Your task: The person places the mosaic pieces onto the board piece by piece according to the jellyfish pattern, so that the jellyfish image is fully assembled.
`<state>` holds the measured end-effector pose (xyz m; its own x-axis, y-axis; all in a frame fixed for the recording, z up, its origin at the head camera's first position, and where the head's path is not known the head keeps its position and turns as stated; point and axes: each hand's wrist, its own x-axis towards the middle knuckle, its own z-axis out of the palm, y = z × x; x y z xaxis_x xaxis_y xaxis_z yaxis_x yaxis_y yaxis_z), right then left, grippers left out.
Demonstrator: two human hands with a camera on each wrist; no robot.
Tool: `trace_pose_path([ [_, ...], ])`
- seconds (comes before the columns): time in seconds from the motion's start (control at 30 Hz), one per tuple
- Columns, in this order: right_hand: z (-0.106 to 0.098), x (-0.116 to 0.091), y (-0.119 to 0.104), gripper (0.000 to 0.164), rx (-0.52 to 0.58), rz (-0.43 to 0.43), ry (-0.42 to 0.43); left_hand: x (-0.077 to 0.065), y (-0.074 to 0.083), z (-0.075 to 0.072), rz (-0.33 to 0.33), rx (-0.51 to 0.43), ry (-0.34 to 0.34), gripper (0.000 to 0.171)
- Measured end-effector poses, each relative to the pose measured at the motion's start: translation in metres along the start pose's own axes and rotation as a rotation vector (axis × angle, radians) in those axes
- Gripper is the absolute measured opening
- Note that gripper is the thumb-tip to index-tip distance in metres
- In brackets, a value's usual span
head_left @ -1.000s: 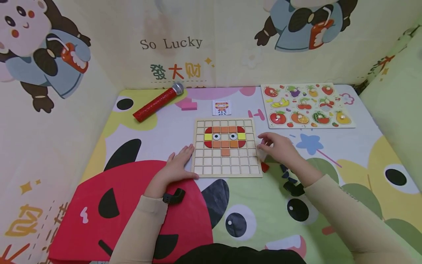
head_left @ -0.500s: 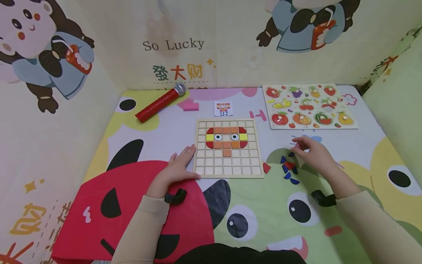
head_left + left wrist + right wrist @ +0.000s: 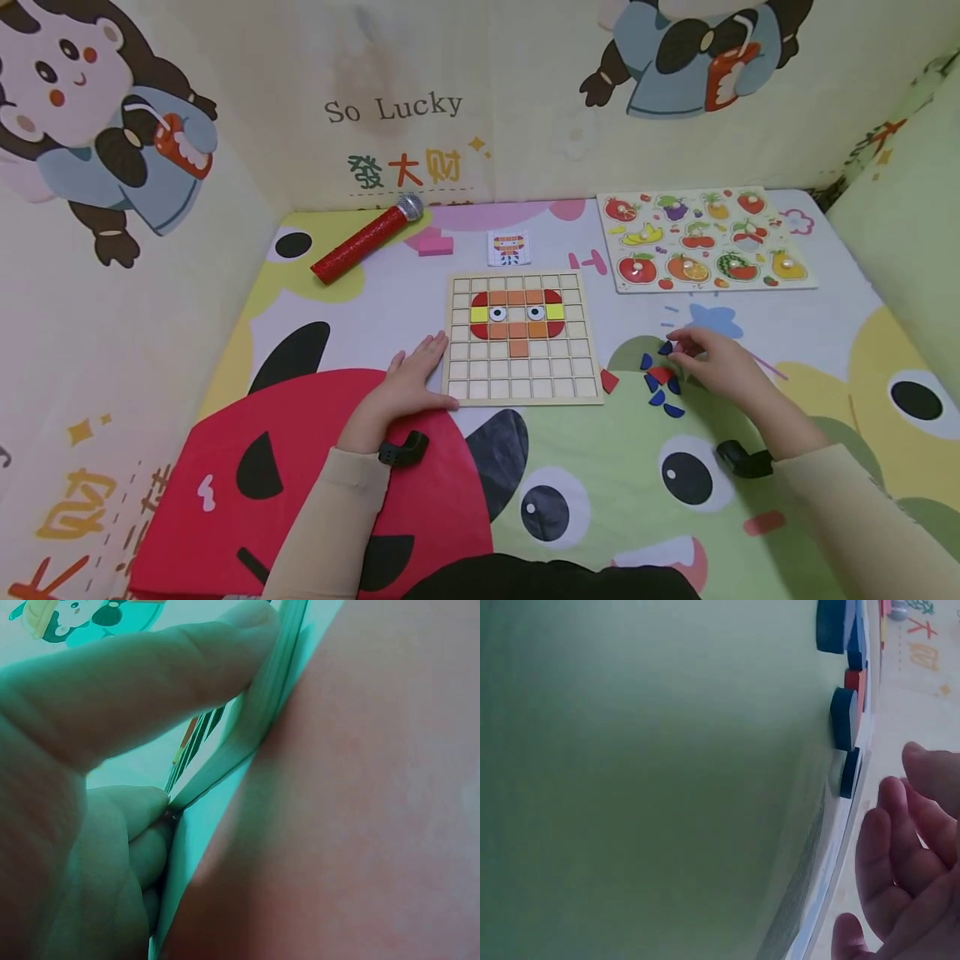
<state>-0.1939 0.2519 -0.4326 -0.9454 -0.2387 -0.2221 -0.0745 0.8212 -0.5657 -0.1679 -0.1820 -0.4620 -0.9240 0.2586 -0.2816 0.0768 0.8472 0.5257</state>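
Note:
My left hand [image 3: 401,383] rests against the left edge of a square wooden grid board [image 3: 525,379], its thumb at the near left corner. In the left wrist view the thumb [image 3: 187,675] touches the board's edge [image 3: 262,705]. Red, orange and yellow tiles and two eye tiles [image 3: 536,313] form a face in the grid. My right hand [image 3: 716,367] hovers over the loose pieces, with nothing visible between its fingers. Several blue half-round pieces [image 3: 674,411] lie there around a red piece [image 3: 660,376]. Another red piece [image 3: 609,382] lies beside the board's right edge.
A small pattern card [image 3: 509,247] lies behind the board. At the back left is a red microphone [image 3: 363,242], near a pink block [image 3: 435,245]. The fruit puzzle board [image 3: 708,271] occupies the back right. Printed cloth covers table and walls.
My right hand has moved from the board's right edge, rightward to the loose blue pieces, bringing them into view. My left hand has stayed on the board.

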Motion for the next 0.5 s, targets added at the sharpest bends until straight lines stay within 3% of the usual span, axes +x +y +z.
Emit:
trace_pose_path([
  [0.2, 0.0028, 0.0011, 0.0071, 0.034, -0.056, -0.106, -0.105, -0.001, 0.0024, -0.0003, 0.002, -0.008, -0.001, 0.109],
  [0.5, 0.0049, -0.0016, 0.0072, 0.037, -0.085, -0.118, -0.141, -0.0009, 0.0008, -0.0002, 0.005, 0.001, 0.0, 0.108],
])
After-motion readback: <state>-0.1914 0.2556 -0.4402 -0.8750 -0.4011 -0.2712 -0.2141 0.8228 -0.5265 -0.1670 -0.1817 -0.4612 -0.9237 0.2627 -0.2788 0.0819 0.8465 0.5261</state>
